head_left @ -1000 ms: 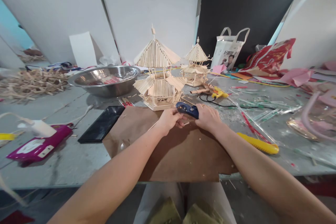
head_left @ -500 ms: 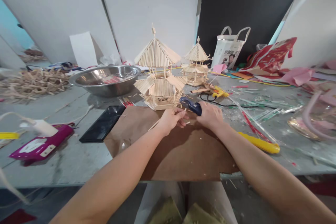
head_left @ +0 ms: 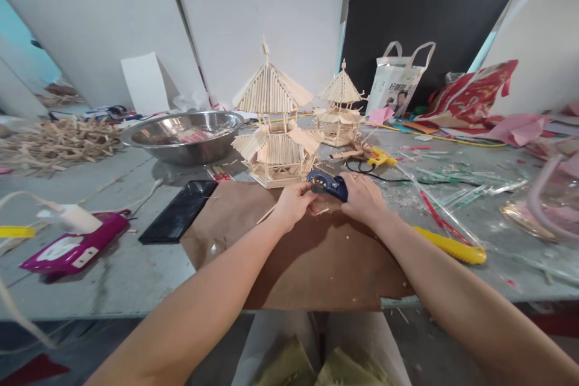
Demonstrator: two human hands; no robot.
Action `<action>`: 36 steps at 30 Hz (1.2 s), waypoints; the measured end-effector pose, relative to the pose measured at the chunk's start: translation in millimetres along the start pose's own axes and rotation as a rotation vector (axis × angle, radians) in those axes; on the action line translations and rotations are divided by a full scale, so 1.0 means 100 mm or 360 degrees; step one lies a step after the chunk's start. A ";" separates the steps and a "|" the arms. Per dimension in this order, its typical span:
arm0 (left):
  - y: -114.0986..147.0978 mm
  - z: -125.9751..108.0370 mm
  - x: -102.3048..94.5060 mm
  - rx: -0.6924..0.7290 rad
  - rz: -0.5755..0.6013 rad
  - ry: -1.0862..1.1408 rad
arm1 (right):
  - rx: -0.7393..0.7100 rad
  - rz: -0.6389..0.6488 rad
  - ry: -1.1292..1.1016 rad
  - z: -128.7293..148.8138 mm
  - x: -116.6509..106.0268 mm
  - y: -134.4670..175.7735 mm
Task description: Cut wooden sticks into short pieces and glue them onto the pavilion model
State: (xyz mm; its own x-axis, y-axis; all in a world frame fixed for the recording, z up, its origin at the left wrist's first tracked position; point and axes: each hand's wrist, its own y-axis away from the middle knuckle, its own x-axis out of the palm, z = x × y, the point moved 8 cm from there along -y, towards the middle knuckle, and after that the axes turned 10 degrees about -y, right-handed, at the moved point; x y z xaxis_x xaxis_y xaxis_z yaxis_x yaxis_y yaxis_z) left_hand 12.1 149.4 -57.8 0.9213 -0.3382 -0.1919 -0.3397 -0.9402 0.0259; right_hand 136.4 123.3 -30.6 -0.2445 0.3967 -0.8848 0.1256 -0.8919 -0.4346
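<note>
My left hand (head_left: 295, 204) is closed in a pinch on a thin wooden stick (head_left: 266, 213), whose end sticks out to the left behind the wrist. Wrapped around a dark blue hand cutter (head_left: 333, 186) is my right hand (head_left: 363, 198). The cutter's head lies right at my left fingertips, partly covering them, so whether its blade touches the stick is hidden. A short piece of wood (head_left: 322, 211) shows just under the left fingers. Directly behind my hands stands a stick-built pavilion model (head_left: 277, 157) with a two-tiered roof. Brown board (head_left: 316, 271) lies beneath both hands.
A smaller stick pavilion (head_left: 339, 114) stands behind, near a yellow glue gun (head_left: 380, 157). Left are a metal basin (head_left: 194, 154), a black phone (head_left: 178, 214), a purple power strip (head_left: 76, 247) and piled sticks (head_left: 63, 142). A yellow-handled tool (head_left: 452, 246) lies right.
The cutter has shifted slightly left and turned, its head now over my left fingertips. The stick end that poked up above those fingers is now covered. My left hand stays nearly in place.
</note>
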 end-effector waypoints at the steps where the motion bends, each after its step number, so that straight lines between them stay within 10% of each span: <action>1: 0.00 0.00 0.00 0.0001 0.0002 -0.0009 | 0.0025 0.0014 -0.0004 0.00 0.00 0.00; 36: 0.00 0.04 0.02 -0.0020 0.0063 0.0036 | 0.0310 0.0338 0.0044 -0.08 0.11 0.03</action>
State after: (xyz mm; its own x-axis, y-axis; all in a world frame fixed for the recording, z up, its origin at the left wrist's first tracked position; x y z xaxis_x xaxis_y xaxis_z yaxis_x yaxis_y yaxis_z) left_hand 13.1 148.9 -62.1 0.9111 -0.3761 -0.1684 -0.3739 -0.9263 0.0457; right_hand 142.1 127.0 -42.6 -0.2056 0.1998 -0.9580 -0.0162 -0.9795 -0.2008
